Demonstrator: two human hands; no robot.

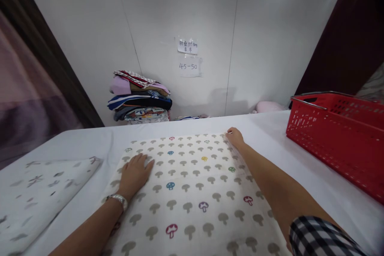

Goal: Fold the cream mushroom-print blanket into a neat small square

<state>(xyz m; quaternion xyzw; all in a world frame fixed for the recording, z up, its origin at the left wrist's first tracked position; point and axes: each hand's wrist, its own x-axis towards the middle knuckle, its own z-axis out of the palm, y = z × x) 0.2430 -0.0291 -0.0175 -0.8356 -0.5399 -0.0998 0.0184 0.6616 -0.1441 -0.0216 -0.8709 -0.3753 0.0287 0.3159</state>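
A white cloth printed with small mushrooms point(192, 192) is spread flat on the white table point(276, 140). It is pressed down by the left hand point(135, 174), open with the palm flat, probably to prevent sliding. Its far corner is touched by the right hand point(235, 137); a pinch cannot be confirmed. A red plastic basket point(336, 136) stands at the right, and a pile of folded clothes point(139, 96) lies at the white wall point(210, 16).

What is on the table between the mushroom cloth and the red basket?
Nothing: the head view shows only bare white table between the mushroom cloth and the red basket.
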